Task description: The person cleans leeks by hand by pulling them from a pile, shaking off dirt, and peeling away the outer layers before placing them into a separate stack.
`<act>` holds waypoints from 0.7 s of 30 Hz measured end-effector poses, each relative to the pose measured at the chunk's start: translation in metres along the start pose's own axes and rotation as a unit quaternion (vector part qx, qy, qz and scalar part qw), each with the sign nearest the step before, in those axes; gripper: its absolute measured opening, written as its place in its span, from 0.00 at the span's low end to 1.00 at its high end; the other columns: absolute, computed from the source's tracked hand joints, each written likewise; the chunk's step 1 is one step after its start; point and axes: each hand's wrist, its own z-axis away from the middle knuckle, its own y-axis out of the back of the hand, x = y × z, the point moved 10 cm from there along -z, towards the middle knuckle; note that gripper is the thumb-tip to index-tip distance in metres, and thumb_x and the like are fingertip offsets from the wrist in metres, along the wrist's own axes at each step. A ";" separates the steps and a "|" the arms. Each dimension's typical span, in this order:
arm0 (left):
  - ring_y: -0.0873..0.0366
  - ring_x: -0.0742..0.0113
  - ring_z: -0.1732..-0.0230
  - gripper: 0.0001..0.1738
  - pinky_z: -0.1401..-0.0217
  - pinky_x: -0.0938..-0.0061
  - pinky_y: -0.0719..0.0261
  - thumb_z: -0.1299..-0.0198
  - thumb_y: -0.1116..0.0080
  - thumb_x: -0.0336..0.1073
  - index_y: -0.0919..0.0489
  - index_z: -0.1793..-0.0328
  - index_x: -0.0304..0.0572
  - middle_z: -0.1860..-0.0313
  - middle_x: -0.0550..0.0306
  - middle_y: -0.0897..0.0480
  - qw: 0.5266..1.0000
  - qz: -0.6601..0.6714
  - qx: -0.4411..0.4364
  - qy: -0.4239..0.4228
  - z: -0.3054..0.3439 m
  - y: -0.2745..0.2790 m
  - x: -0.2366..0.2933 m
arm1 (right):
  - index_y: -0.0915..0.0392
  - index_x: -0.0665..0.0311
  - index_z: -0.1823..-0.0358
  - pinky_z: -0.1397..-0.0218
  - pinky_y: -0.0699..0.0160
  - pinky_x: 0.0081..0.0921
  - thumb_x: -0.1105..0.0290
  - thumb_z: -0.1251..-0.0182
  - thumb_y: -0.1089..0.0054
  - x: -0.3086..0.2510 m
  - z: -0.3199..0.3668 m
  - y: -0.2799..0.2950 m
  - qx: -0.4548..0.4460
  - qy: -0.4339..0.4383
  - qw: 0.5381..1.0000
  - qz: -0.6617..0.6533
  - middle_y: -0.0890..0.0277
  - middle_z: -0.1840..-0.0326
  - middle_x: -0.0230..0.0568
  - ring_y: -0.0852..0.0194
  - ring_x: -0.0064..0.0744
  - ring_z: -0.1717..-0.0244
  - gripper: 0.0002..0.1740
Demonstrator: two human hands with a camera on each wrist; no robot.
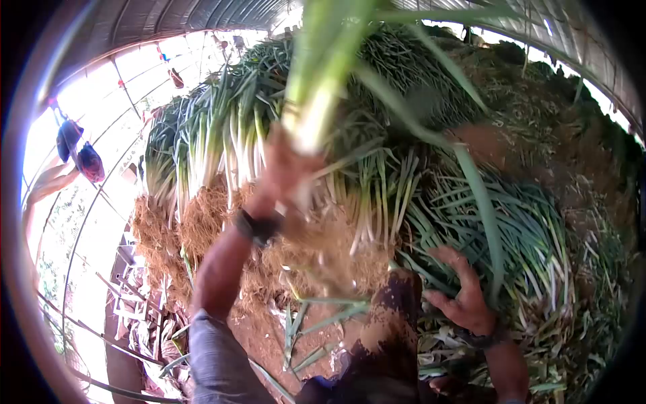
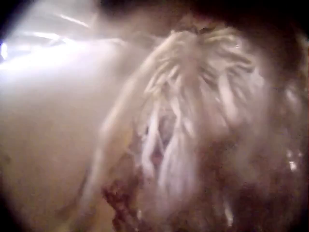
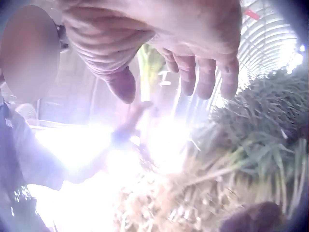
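Observation:
My left hand (image 1: 286,168), blurred, grips a bunch of long green onions (image 1: 321,101) by their white stalks, raised in front of the piled onions. Their green leaves rise past the top of the head view, and some long blades droop to the right. Pale stringy roots (image 2: 176,101) fill the middle of the left wrist view. Lower down on the right, my right hand (image 1: 468,296) holds nothing, its thumb and fingers spread apart. It is beside a heap of green onions (image 1: 498,222). In the right wrist view, its fingers (image 3: 205,79) hang down apart from each other.
A large stack of green onions (image 1: 229,121) stands ahead, its brown roots (image 1: 202,219) facing me. Cut leaves (image 1: 323,316) lie on the soil by my muddy knee (image 1: 393,310). Thin poles (image 1: 108,337) line the left side under a curved roof (image 1: 182,17). Leaf litter (image 1: 599,256) covers the right.

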 end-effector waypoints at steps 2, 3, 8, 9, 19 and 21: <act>0.22 0.66 0.79 0.33 0.83 0.82 0.19 0.43 0.33 0.50 0.30 0.42 0.32 0.66 0.51 0.18 0.942 -0.306 0.125 -0.058 -0.040 0.127 0.018 | 0.43 0.71 0.30 0.30 0.38 0.44 0.65 0.41 0.30 0.084 0.034 -0.001 0.015 -0.153 0.987 -0.046 0.38 0.30 0.53 0.37 0.49 0.32 0.42; 0.24 0.67 0.80 0.29 0.84 0.80 0.21 0.44 0.32 0.46 0.28 0.47 0.31 0.69 0.54 0.21 0.851 -0.474 0.173 0.144 -0.052 0.221 -0.019 | 0.43 0.71 0.30 0.31 0.37 0.44 0.64 0.40 0.31 0.113 0.054 0.001 0.032 -0.246 0.967 -0.051 0.38 0.30 0.53 0.36 0.49 0.32 0.42; 0.30 0.44 0.40 0.40 0.37 0.53 0.33 0.40 0.40 0.55 0.37 0.35 0.29 0.43 0.35 0.27 0.637 -0.633 0.396 0.192 0.042 0.268 -0.040 | 0.31 0.70 0.36 0.36 0.30 0.42 0.62 0.38 0.33 0.215 0.210 0.026 0.114 -0.495 0.857 -0.087 0.35 0.32 0.52 0.31 0.40 0.37 0.32; 0.33 0.42 0.36 0.39 0.33 0.52 0.36 0.39 0.41 0.54 0.38 0.32 0.31 0.39 0.33 0.29 0.647 -0.660 0.360 0.126 0.044 0.240 -0.063 | 0.31 0.69 0.36 0.39 0.28 0.41 0.63 0.39 0.32 0.247 0.252 0.034 0.109 -0.485 0.866 -0.058 0.30 0.37 0.50 0.28 0.42 0.40 0.33; 0.21 0.61 0.46 0.19 0.43 0.67 0.25 0.34 0.41 0.41 0.22 0.44 0.35 0.48 0.51 0.18 0.985 0.083 0.050 0.141 0.041 -0.196 -0.188 | 0.26 0.68 0.54 0.62 0.37 0.57 0.68 0.35 0.41 0.284 0.438 0.153 0.019 -0.624 0.756 0.197 0.29 0.69 0.48 0.36 0.50 0.70 0.13; 0.20 0.60 0.47 0.20 0.44 0.65 0.24 0.34 0.41 0.43 0.22 0.44 0.36 0.49 0.51 0.17 0.966 0.192 -0.010 0.171 0.044 -0.271 -0.183 | 0.23 0.65 0.58 0.51 0.30 0.54 0.67 0.35 0.47 0.264 0.442 0.179 0.017 -0.681 0.693 0.234 0.24 0.59 0.58 0.27 0.59 0.54 0.10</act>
